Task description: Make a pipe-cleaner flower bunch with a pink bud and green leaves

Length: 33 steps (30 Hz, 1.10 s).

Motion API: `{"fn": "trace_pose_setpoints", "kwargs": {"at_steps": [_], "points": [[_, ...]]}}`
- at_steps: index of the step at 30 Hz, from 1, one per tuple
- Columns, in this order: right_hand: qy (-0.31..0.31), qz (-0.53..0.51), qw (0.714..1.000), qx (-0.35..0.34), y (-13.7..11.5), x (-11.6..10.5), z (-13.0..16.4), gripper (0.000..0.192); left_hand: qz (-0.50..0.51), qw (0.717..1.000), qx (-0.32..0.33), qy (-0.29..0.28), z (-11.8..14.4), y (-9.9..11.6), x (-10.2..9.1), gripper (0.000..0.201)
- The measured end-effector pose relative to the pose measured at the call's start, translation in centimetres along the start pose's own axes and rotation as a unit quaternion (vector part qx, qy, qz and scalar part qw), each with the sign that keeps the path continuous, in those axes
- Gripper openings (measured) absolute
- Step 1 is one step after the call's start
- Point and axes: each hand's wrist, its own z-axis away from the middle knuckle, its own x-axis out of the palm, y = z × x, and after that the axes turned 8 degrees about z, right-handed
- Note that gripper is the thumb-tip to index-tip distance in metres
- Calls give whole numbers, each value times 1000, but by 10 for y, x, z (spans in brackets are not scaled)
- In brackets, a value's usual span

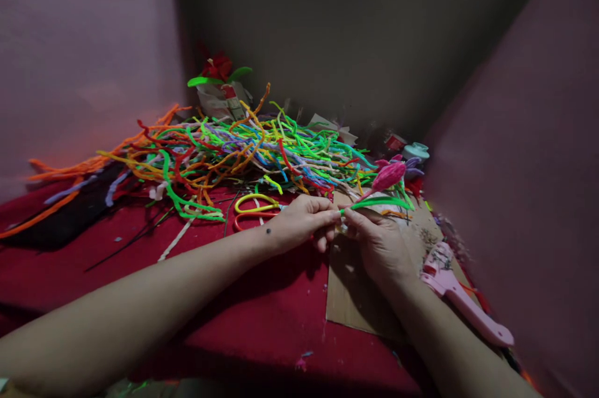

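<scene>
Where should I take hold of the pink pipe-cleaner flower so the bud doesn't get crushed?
Probably on the green stem, just below the pink bud, coming from the near right side. The stem is thin and lies roughly level, pointing right from where the left hand and right hand pinch its end. The bud is soft and fuzzy, and the pipe cleaner pile crowds the far side.

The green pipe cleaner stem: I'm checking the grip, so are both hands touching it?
Touching. The head view shows the left hand and right hand pinching the green pipe cleaner stem between their fingertips, below the pink flower bud.
</scene>
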Motion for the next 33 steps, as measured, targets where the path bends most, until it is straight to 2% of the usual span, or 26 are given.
{"fn": "trace_pose_setpoints", "kwargs": {"at_steps": [2, 5, 7, 11, 14, 16, 21, 23, 25, 26, 28, 31, 33], "points": [[23, 5, 1000, 1, 2, -1, 0, 10, -133, 988, 50, 57, 1, -1, 3, 21], [29, 12, 999, 24, 5, -3, -1, 15, -285, 947, 106, 105, 3, -3, 4, 24], [24, 10, 999, 40, 6, -4, -1, 17, -323, 934, 110, 108, 3, -4, 2, 28], [30, -2, 998, 58, 7, -4, -1, 19, -364, 915, 133, 115, 3, -7, 1, 24], [22, -16, 997, 70, 8, -3, -1, 20, -421, 883, 171, 118, 5, -12, 3, 20], [14, -26, 997, 77, 8, -1, 0, 17, -482, 846, 197, 117, 7, -14, 4, 18], [34, -15, 998, 53, 11, 2, 1, 10, -648, 714, 250, 89, 10, -14, 4, 21], [40, -6, 998, 37, 12, 3, 2, 8, -677, 683, 261, 81, 10, -13, 3, 20], [36, -2, 999, 33, 12, 3, 4, 9, -672, 690, 256, 85, 9, -14, 2, 19], [31, -4, 999, 38, 12, 4, 5, 9, -653, 710, 247, 90, 9, -14, 1, 18], [18, -11, 999, 48, 9, 5, 6, 9, -579, 777, 222, 109, 7, -14, 0, 17], [-4, -9, 998, 55, 0, 7, 7, 9, -409, 885, 176, 133, 3, -11, 0, 20], [-9, 7, 999, 51, -7, 7, 8, 11, -310, 930, 144, 133, 1, -7, 0, 22]]}}
